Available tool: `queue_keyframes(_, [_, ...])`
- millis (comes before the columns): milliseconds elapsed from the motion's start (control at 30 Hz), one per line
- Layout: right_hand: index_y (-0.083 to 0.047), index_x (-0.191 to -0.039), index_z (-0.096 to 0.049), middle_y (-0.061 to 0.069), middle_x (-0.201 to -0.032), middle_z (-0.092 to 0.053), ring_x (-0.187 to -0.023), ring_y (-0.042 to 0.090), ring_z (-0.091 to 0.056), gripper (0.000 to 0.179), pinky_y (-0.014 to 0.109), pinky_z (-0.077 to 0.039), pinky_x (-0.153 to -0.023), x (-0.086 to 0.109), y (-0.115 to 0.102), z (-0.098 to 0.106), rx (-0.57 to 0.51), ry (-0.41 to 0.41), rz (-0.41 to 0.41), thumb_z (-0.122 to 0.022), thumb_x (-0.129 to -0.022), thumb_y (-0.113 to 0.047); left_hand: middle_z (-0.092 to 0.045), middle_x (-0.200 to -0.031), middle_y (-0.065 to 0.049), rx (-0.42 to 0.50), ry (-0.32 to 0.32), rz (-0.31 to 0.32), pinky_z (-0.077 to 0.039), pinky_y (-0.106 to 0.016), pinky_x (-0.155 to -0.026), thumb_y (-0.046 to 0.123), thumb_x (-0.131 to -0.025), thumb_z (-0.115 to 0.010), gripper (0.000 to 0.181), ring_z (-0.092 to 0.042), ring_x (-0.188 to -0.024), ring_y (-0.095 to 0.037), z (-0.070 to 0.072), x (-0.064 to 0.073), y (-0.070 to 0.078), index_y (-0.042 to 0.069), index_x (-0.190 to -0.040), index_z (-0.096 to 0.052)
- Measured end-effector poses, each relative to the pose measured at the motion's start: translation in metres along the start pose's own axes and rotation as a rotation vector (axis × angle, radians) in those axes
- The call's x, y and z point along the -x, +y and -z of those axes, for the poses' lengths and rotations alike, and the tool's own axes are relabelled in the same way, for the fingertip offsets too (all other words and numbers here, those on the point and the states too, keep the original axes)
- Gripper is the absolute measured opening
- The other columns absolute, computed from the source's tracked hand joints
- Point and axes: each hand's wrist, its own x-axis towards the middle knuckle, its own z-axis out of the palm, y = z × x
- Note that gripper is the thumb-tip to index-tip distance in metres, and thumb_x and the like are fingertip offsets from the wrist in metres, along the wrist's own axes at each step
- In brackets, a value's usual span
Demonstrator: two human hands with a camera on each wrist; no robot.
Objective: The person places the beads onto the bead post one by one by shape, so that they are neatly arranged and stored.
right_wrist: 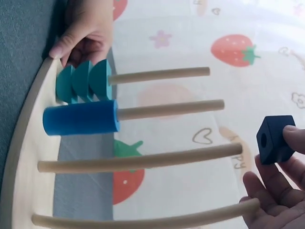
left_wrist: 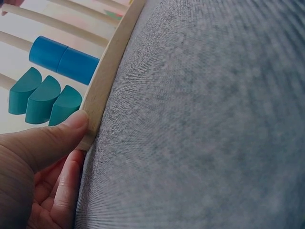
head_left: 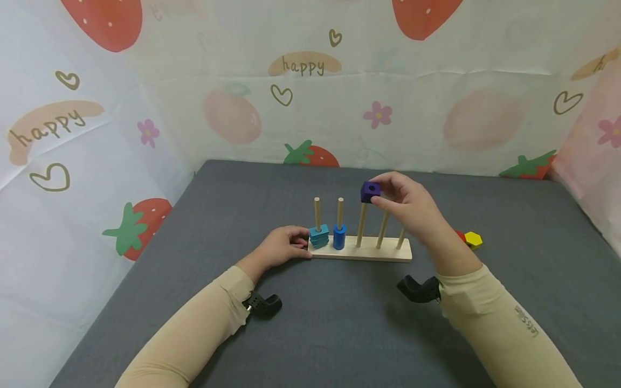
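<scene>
Right grip (head_left: 406, 203) pinches purple block (head_left: 370, 192); left grip (head_left: 283, 246) holds base (head_left: 361, 254).

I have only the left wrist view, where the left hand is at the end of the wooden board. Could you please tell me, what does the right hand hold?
Observer: The right hand holds a purple block.
Operator: Thank you. Is this block placed on something?
Observer: No. The right wrist view shows a gap between it and the tip of the third peg, if you count from the teal pieces.
Operator: I understand. Are there loose pieces lying on the table?
Observer: Yes. In the head view, a yellow hexagonal piece lies there, with a red piece next to it.
</scene>
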Motion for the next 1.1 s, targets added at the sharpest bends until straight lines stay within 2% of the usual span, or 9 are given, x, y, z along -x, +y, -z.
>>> queue_keyframes(67, [-0.007,-0.118,-0.052,0.009,-0.113,-0.055,-0.118,0.021,-0.049,0.03,0.04,-0.039,-0.098,-0.001,0.001,-0.003,0.005,-0.004,-0.015,-0.058,-0.09,-0.018,-0.063,-0.1,0.0,0.001,0.0,0.001,-0.049,-0.024,-0.081,0.02,-0.071,-0.079,0.052,-0.058,-0.089,-0.009,0.0,0.0,0.001,0.01,-0.119,-0.06])
queue_keyframes(200, [-0.01,-0.118,-0.053,0.008,-0.112,-0.055,-0.109,0.022,-0.052,0.029,0.04,-0.042,-0.095,-0.002,0.004,-0.006,0.018,0.002,-0.053,-0.058,-0.09,-0.018,-0.063,-0.1,0.001,-0.005,0.0,0.007,-0.049,-0.024,-0.081,0.021,-0.071,-0.079,0.052,-0.058,-0.089,-0.009,0.0,0.001,0.002,0.011,-0.119,-0.06])
queue_keyframes(400, [-0.012,-0.116,-0.053,0.006,-0.107,-0.057,-0.09,0.022,-0.052,0.028,0.035,-0.045,-0.079,-0.003,0.008,-0.01,0.068,0.012,-0.067,-0.059,-0.09,-0.019,-0.063,-0.099,0.001,0.002,-0.001,0.007,-0.049,-0.025,-0.082,0.022,-0.071,-0.079,0.052,-0.058,-0.089,-0.009,0.0,0.001,0.0,0.012,-0.118,-0.06])
queue_keyframes(600, [-0.013,-0.116,-0.054,0.006,-0.105,-0.057,-0.086,0.023,-0.049,0.028,0.033,-0.042,-0.073,-0.004,0.014,-0.014,0.095,0.002,-0.081,-0.06,-0.09,-0.02,-0.063,-0.098,0.002,-0.002,-0.001,0.003,-0.049,-0.025,-0.082,0.022,-0.071,-0.079,0.051,-0.058,-0.089,-0.009,0.0,0.001,0.0,0.012,-0.118,-0.06])
queue_keyframes(867, [-0.015,-0.126,-0.047,0.008,-0.111,-0.053,-0.099,0.023,-0.055,0.04,0.038,-0.047,-0.086,-0.002,0.025,-0.021,0.045,-0.006,-0.164,-0.061,-0.089,-0.015,-0.063,-0.1,0.001,-0.001,-0.003,0.002,-0.049,-0.025,-0.082,0.022,-0.072,-0.079,0.051,-0.058,-0.089,-0.009,0.0,0.001,0.0,0.011,-0.119,-0.06])
queue_keyframes(1100, [-0.014,-0.135,-0.034,0.01,-0.112,-0.055,-0.098,0.024,-0.055,0.056,0.039,-0.046,-0.09,-0.001,0.036,-0.029,-0.032,0.058,-0.185,-0.063,-0.087,-0.01,-0.063,-0.1,0.002,-0.01,0.0,0.002,-0.049,-0.025,-0.082,0.023,-0.072,-0.078,0.051,-0.058,-0.089,-0.009,0.0,0.002,0.002,0.012,-0.118,-0.06])
